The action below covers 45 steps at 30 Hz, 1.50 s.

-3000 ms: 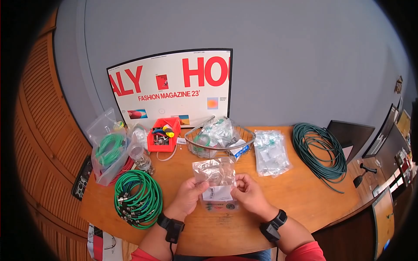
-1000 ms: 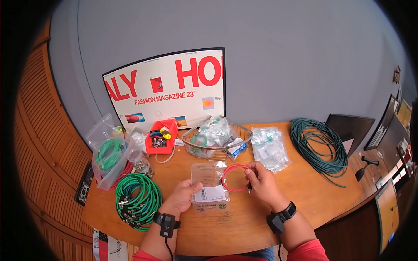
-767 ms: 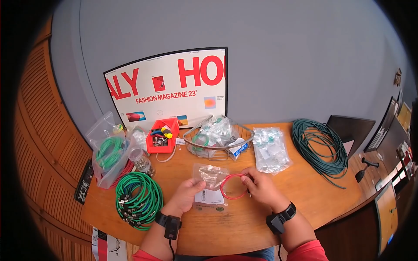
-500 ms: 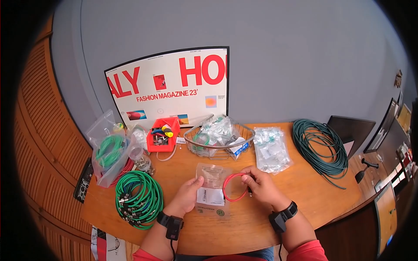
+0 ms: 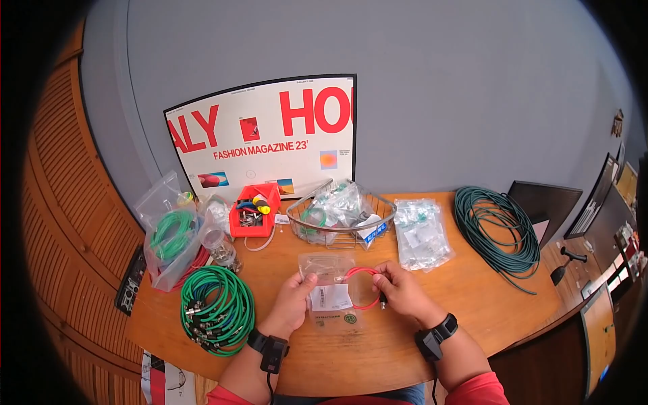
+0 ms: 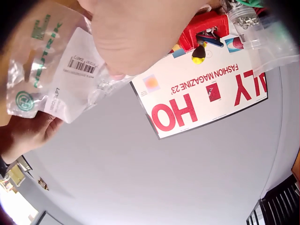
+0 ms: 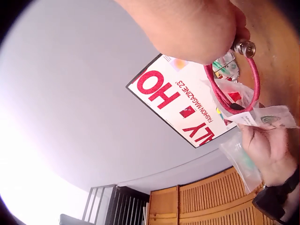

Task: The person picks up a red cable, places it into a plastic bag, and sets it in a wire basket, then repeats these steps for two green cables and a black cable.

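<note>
Over the front of the table, my left hand [image 5: 290, 305] pinches the left edge of a clear plastic bag [image 5: 331, 322]. The bag bears green NEUTRIK print and a white barcode label [image 6: 70, 89]. My right hand [image 5: 403, 294] grips a small coil of red cable [image 5: 365, 308] just right of the bag. A metal connector [image 7: 246, 48] pokes out below the right fingers. The coil's left side overlaps the bag's upper right edge, and in the right wrist view it hangs across the bag's plastic. The left fingers behind the bag are mostly hidden.
Green cables [image 5: 216, 310] lie coiled at left, near a clear jar [image 5: 221, 250] and a bagged green cable [image 5: 170, 233]. A red bin [image 5: 237, 223], a wire basket [image 5: 341, 233], flat plastic bags [image 5: 424, 236] and a dark green cable coil [image 5: 496, 233] line the back.
Three seconds ago both hands held the bag and no red coil showed outside it. The right hand then held the coil beside the bag; now the coil overlaps the bag's upper right edge.
</note>
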Available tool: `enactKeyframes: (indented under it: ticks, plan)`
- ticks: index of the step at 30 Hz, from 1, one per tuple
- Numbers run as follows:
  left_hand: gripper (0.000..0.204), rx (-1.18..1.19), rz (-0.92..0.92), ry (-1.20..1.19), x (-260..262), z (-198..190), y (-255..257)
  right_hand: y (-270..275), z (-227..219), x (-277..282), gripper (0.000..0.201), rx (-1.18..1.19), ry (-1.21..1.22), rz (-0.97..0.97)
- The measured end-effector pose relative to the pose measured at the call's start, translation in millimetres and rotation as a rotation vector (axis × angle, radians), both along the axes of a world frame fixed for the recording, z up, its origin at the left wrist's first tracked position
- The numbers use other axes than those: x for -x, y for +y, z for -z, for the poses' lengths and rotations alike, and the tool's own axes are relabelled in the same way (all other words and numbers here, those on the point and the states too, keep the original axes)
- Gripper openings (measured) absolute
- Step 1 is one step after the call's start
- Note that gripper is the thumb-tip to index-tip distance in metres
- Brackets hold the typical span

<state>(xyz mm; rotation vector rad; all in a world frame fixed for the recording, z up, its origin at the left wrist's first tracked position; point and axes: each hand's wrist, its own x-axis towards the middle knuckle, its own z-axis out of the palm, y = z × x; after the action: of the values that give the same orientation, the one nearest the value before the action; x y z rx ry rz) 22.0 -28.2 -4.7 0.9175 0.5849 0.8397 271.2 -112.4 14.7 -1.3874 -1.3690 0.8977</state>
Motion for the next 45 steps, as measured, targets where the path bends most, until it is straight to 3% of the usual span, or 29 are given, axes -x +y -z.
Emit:
enactKeyframes:
  ticks: [3, 8, 10, 14, 21, 26, 31, 38, 41, 45]
  plan:
    - [0.031, 0.023, -0.044, -0.037, 1, -2, -1, 0, 2, 0, 0.014, 0.003, -0.086, 0.021]
    - [0.025, -0.124, 0.025, 0.184, -1, 8, 0, -9, -21, 5, 0.016, 0.084, -0.193, 0.036]
    - [0.024, -0.154, 0.028, 0.217, -3, 9, -2, -11, -24, 7, 0.019, 0.013, -0.316, 0.015]
    - [0.026, -0.172, 0.059, 0.212, -4, 8, -6, -10, -19, 5, 0.022, -0.031, -0.336, 0.001]
    - [0.031, 0.064, 0.014, 0.068, -3, 8, -4, -9, -20, 0, 0.024, -0.064, -0.282, 0.017]
    - [0.033, 0.104, 0.16, 0.075, -5, 19, -3, -10, -25, 6, 0.028, 0.03, -0.276, 0.008]
    - [0.034, 0.146, 0.142, -0.039, -5, 2, -7, 1, 3, 0, 0.034, 0.035, 0.029, -0.028]
    - [0.033, 0.171, 0.053, -0.031, -6, 14, -5, -2, -9, -2, 0.03, 0.119, 0.125, -0.125]
    - [0.031, 0.174, 0.105, -0.031, -9, 15, -7, -1, -7, -1, 0.029, 0.107, 0.127, -0.113]
    - [0.032, 0.116, 0.051, -0.053, -12, 14, -11, 0, -4, 7, 0.026, -0.015, 0.124, 0.073]
